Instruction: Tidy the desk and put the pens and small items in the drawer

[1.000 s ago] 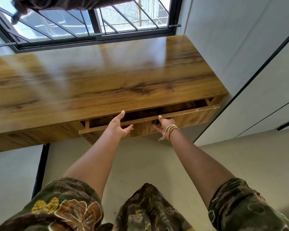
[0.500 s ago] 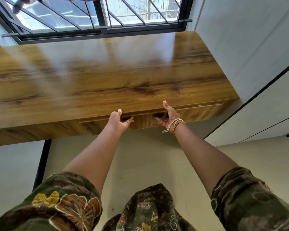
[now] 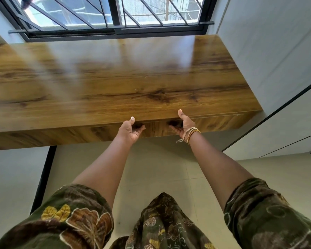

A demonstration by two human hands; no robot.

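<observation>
Both hands press against the front of the wood-grain drawer under the near edge of the table — the left hand with its palm turned up and fingers curled toward the drawer face, thumb resting at the table's edge, and the right hand, banded at the wrist with thin gold and thread bangles, mirroring it a little further toward the right corner. Neither hand holds anything; both are loosely spread, fingers partly hidden in shadow at the drawer's top lip.

From the head view, the change is plain: a second ago the drawer stood open with a dark gap along its top, half a second ago only a sliver showed, and now its front sits flush beneath the table edge — shut. The glossy brown table top carries no pens or small items in view, so they are presumably inside the closed drawer, unseen. I judge the task essentially finished; what remains is letting go.
</observation>
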